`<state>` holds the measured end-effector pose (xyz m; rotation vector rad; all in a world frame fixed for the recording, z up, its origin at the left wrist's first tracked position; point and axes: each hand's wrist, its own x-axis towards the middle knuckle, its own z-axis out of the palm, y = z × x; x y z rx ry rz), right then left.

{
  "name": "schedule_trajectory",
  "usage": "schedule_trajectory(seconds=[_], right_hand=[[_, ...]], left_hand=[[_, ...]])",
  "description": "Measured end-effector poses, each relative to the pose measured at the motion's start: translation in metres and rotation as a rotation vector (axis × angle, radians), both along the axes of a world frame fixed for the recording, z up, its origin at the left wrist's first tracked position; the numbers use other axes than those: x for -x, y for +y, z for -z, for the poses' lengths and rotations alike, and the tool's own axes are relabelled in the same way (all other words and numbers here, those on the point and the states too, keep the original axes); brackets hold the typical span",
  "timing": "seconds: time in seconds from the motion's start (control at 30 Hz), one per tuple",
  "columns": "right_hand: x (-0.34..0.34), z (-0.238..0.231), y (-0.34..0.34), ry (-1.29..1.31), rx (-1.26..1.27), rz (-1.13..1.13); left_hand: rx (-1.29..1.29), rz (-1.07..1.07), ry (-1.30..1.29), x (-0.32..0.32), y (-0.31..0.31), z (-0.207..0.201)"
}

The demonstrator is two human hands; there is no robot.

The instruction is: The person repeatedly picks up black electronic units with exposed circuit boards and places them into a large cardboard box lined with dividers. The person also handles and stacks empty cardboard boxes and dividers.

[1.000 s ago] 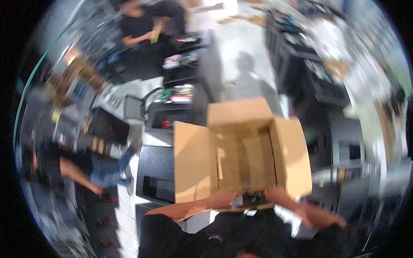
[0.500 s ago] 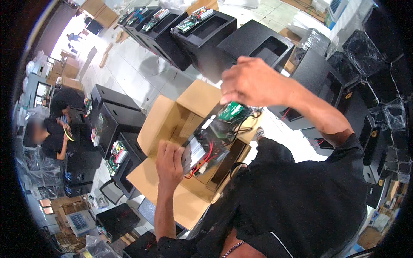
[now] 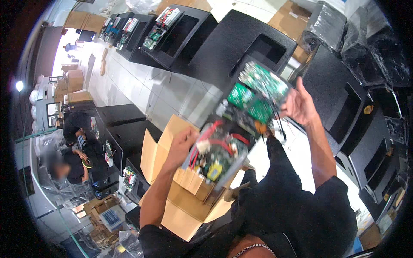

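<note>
A long circuit-board module point(image 3: 247, 118) with green boards, black cables and red wires hangs tilted above an open cardboard box point(image 3: 183, 220). Gripping its lower left edge is my left hand point(image 3: 182, 145), fingers curled. My right hand point(image 3: 300, 104) holds the upper right end, thumb raised and the other fingers partly behind the edge. The boards face up, slightly blurred. Part of the box interior is covered by the module.
Just beyond the module stands a large black speaker cabinet point(image 3: 215, 45); others at the far left carry circuit boards point(image 3: 161, 28). More black cabinets point(image 3: 340, 99) line the right. Two people work at the left, one in a black sleeve point(image 3: 73, 170). Plastic-wrapped black blocks point(image 3: 325, 26) are stacked far right.
The module has risen out of the box and turned so its boards face up. My right hand has shifted from above it to its right end; my left hand keeps its side.
</note>
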<state>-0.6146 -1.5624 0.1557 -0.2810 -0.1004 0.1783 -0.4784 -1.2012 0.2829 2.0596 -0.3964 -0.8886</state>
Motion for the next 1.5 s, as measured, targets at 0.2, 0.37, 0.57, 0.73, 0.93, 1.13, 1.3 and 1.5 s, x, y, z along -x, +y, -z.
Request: schedule_trajectory(seconds=[0.2, 0.37, 0.57, 0.73, 0.93, 1.13, 1.3, 1.5], right_hand=[[-0.155, 0.032, -0.054, 0.488, 0.481, 0.315], [-0.241, 0.079, -0.092, 0.655, 0.491, 0.397], [-0.287, 0.133, -0.097, 0.821, 0.545, 0.404], [-0.294, 0.156, -0.1, 0.941, 0.565, 0.378], [-0.296, 0.163, -0.102, 0.883, 0.553, 0.387], [-0.287, 0.144, -0.103, 0.819, 0.652, 0.323], [-0.227, 0.143, -0.101, 0.684, 0.79, 0.476], [-0.08, 0.139, -0.009, 0.673, 0.885, 0.449]], left_hand=[[0.066, -0.148, -0.137, -0.127, -0.104, 0.078], [-0.023, -0.149, -0.073, -0.237, -0.156, 0.133], [-0.268, -0.221, 0.069, -0.295, -0.171, 0.19], [-0.302, -0.242, 0.127, -0.305, -0.18, 0.212], [-0.28, -0.241, 0.079, -0.326, -0.175, 0.241], [-0.27, -0.113, -0.544, -0.306, -0.165, 0.242], [-0.196, -0.463, -0.645, -0.258, -0.135, 0.185], [-0.261, -0.68, -0.667, -0.05, 0.008, 0.161]])
